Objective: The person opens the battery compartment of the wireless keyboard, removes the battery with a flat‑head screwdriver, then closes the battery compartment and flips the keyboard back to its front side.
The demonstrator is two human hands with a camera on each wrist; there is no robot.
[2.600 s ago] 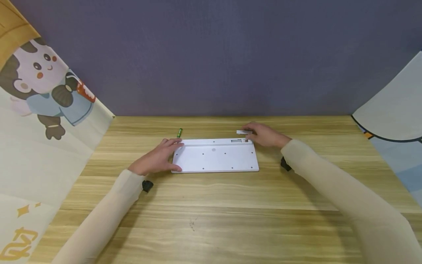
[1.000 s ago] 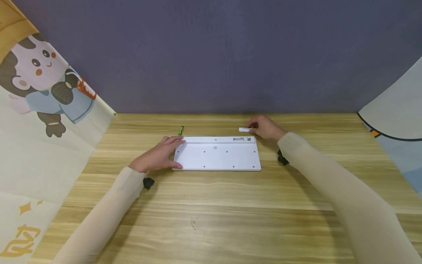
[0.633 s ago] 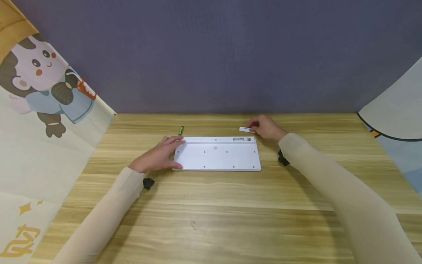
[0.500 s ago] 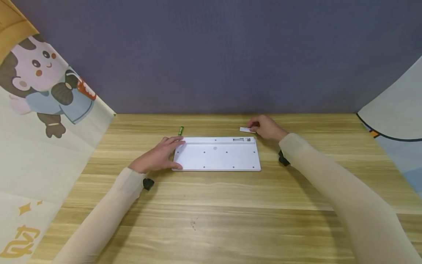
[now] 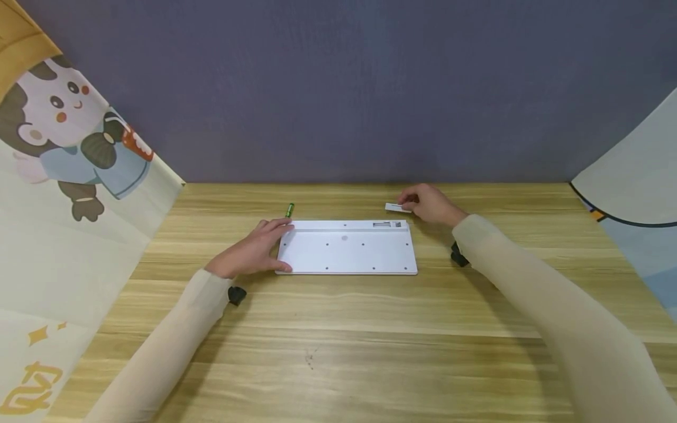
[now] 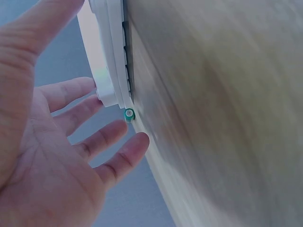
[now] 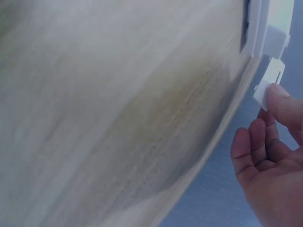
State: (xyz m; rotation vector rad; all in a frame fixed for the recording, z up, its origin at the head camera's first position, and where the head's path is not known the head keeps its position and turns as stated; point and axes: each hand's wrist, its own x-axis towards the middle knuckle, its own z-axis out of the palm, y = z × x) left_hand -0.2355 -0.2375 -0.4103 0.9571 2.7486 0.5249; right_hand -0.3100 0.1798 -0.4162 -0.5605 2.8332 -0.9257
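A white keyboard point(image 5: 346, 252) lies face down on the table, its underside dotted with screws. Near its far right corner the battery compartment point(image 5: 382, 224) is uncovered. My left hand point(image 5: 254, 251) rests on the left end, thumb by the near edge and fingers spread toward the far edge. Just beyond those fingertips lies a green battery point(image 5: 290, 210), seen end-on in the left wrist view point(image 6: 129, 114). My right hand point(image 5: 429, 204) pinches a small white battery cover point(image 5: 396, 207) between thumb and finger, behind the compartment; the right wrist view shows a slot in the cover point(image 7: 271, 82).
The wood-grain table point(image 5: 338, 341) meets a dark blue-grey wall point(image 5: 359, 94) at its back edge, close behind the right hand. A cartoon-printed panel point(image 5: 79, 147) stands at the left, another pale panel point(image 5: 634, 170) at the right.
Since the earliest frame, my right hand has drawn back from the compartment corner, and the battery cover has tilted in its fingers. My left hand stays on the keyboard, which lies where it was.
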